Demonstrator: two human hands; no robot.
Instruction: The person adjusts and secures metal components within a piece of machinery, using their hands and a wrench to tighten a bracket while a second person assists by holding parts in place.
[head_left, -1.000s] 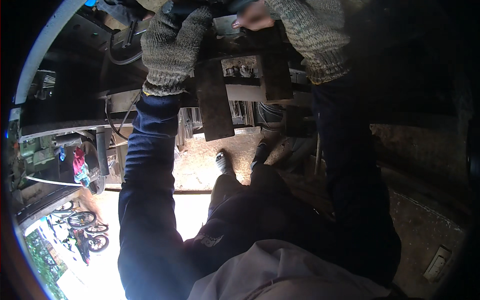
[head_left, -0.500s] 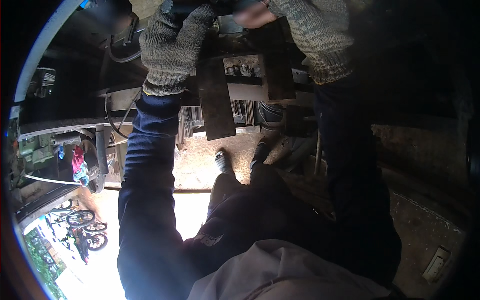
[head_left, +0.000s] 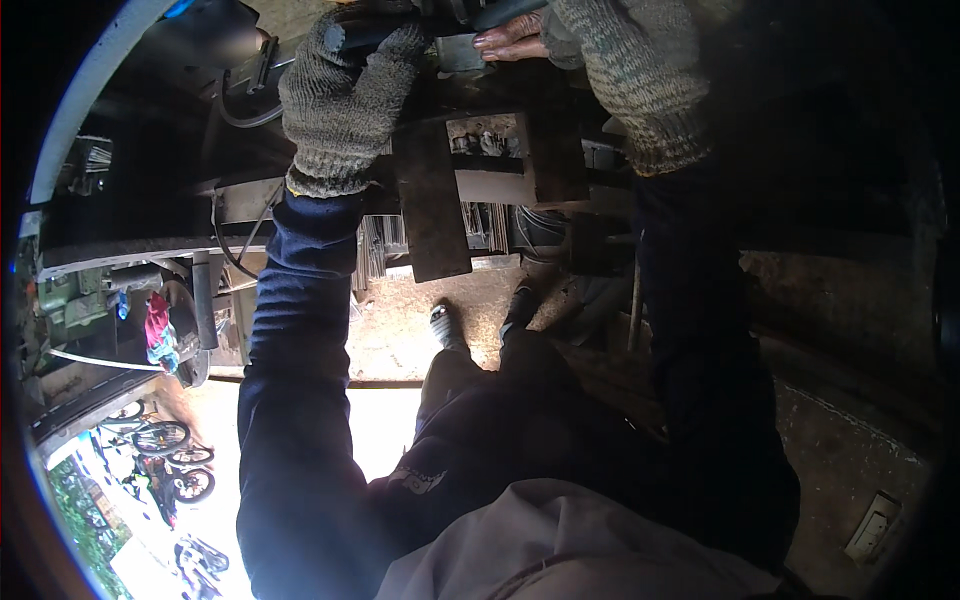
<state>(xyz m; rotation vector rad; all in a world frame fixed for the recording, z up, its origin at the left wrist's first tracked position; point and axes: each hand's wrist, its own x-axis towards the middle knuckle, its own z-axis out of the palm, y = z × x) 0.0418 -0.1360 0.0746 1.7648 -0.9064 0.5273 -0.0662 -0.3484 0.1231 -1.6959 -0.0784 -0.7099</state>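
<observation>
My left hand (head_left: pixel 345 105), in a grey knitted glove, is at the top left of centre. Its fingers wrap round a thick dark bar (head_left: pixel 372 35), whose round end shows by the glove. My right hand (head_left: pixel 640 85) wears a like glove at the top right, with bare fingertips showing on its left side. Those fingers lie together under a dark bluish rod (head_left: pixel 508 12) that runs into the grip; the upper frame edge cuts this off. Just left of the fingertips sits a small grey metal block (head_left: pixel 460 53). Whether bar and rod are one piece is unclear.
Below the hands, two dark flat plates (head_left: pixel 432 200) hang down from a dark metal frame. Thin rods (head_left: pixel 485 228) are stacked under it. A curved hose (head_left: pixel 245 120) loops at left, with a coloured rag (head_left: pixel 160 330) lower down. Bicycles (head_left: pixel 165 445) stand outside.
The bar in my left hand and the rod by my right have come lower into view. The bare right fingers, blurred before, now show straighter and clearer. Both forearms have barely moved.
</observation>
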